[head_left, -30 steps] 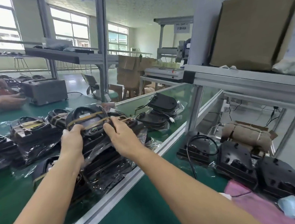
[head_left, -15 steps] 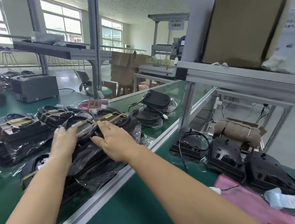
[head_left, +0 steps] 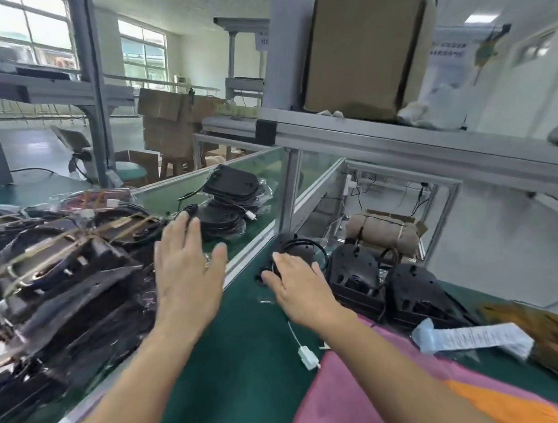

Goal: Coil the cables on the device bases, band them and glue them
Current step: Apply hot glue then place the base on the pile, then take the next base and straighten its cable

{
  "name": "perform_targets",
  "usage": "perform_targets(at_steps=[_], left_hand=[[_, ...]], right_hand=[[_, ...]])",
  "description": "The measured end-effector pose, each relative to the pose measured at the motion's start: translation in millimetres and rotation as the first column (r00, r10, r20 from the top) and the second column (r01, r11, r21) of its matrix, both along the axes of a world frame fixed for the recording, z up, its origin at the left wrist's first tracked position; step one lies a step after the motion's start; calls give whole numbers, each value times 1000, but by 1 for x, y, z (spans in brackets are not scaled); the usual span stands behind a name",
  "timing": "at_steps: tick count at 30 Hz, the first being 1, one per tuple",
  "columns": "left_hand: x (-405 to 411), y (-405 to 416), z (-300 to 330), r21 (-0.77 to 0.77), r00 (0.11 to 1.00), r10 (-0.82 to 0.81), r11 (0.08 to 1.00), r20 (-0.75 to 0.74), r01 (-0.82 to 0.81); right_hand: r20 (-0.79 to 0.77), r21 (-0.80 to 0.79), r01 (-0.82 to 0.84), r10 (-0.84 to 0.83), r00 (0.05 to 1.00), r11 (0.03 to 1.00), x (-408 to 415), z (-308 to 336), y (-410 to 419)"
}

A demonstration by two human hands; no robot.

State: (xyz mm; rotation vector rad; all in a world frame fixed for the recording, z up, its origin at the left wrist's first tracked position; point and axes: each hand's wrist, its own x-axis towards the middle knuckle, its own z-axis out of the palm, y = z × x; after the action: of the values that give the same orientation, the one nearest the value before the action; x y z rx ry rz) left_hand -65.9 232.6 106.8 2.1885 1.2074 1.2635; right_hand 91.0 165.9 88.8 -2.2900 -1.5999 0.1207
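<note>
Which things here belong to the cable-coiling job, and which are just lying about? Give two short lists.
Job:
- uncoiled base under the right hand
- waiting bases
- banded bases in plastic
- open left hand

Lying about:
- cardboard box on the shelf
- pink cloth
- printed paper slip

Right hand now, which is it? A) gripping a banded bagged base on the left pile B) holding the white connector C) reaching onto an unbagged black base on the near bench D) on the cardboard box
C: the right hand lies with fingers spread on the black base with loose cable, away from the bagged pile.
</note>
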Motion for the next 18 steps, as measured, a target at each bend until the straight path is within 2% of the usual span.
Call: perform_targets(at_steps=[2,4,6,8,10,12,16,18], left_hand=[[36,-7,-13,-116,987,-156,980,38,159],[71,-2,-23,-357,965,-250,896,85,264],[102,12,-34,-568,952,-266,765,149,303],[125,29,-45,-689,964,-228,677,137,258],[142,45,-53,-754,979,-174,627,106,193],[154,59,-58,-799,977,-125,562,174,215],[174,85,-58,-835,979,-129,512,155,200],[180,91,-55,-863,974,-189,463,128,203]], right_hand=[[30,-60,85,-83,996,995,24,-15,-22],[49,-135,136,-130,990,981,38,-29,-42],[80,-177,149,-136,987,973,45,-42,-56],[120,-178,128,-107,987,976,45,-50,-62],[151,-146,80,-58,987,986,37,-59,-63],[125,-116,25,-10,992,993,28,-68,-60],[96,-121,-19,31,995,992,17,-87,-50],[227,-18,16,-11,974,1000,15,-89,-50]])
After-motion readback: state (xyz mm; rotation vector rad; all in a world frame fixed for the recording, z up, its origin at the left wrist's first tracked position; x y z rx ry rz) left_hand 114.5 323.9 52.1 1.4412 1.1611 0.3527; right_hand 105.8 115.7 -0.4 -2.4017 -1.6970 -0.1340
